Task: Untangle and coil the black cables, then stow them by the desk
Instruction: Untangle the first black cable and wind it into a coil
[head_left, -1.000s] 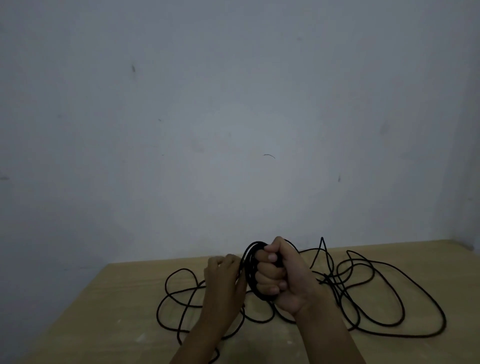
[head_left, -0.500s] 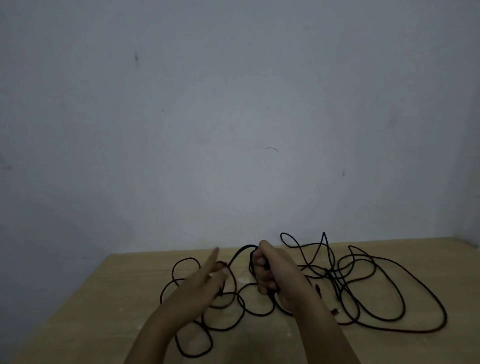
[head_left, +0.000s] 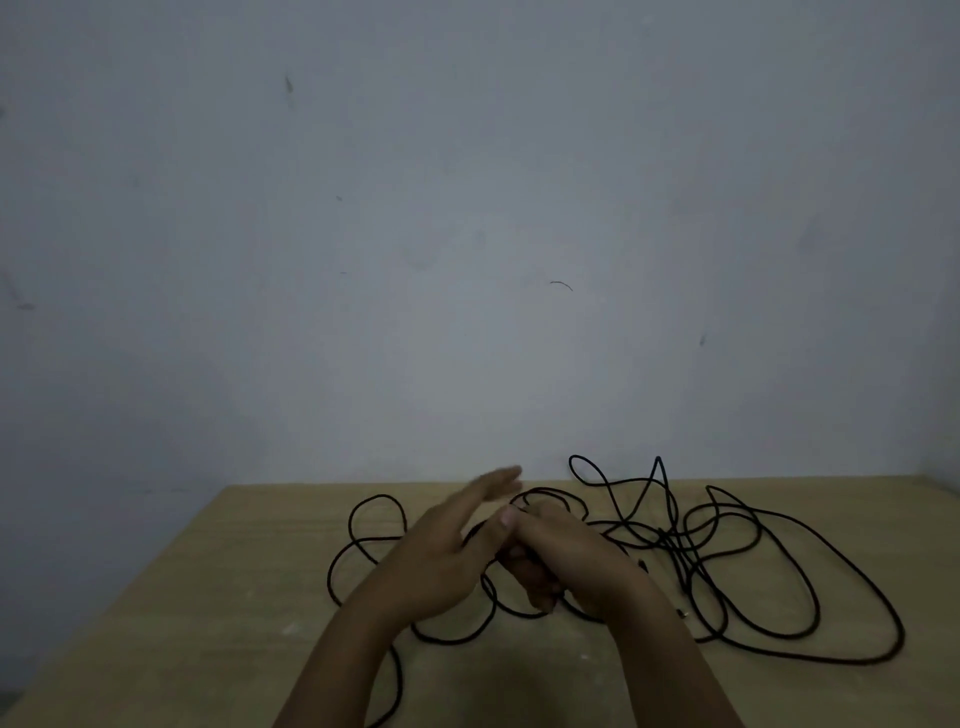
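Black cables (head_left: 769, 566) lie in loose, tangled loops across the far half of your worktop (head_left: 171, 618), close to the wall (head_left: 467, 208). They are thin, round cord with a matte, slightly braided look, and nothing on them can be read: no brand, no label, no printing shows anywhere on the cord or the surfaces. The widest loops spread to your right, sweeping out in long ovals; two narrow bends stand up off the surface against the wall. Smaller rounded loops sit to your left, and one strand runs back toward you under your left forearm. A small pale metal connector tip (head_left: 684, 614) shows among the strands just right of your right wrist, too small to identify.

Your right hand (head_left: 561, 551) is at the middle of the tangle, its fingers curled tight around a small bundle of the cord, with a few short arcs of cable rising just behind the knuckles. Your left hand (head_left: 447, 551) is beside it, touching or nearly touching it, with the fingers (head_left: 493, 483) stretched out straight and blurred, pointing up and to the right; they grasp nothing.

Worktop material reads as light tan wood-grain laminate, smooth, with a few pale scuffs. Wall behind is plain, flat grey-white with scattered dark specks and one short curved mark.
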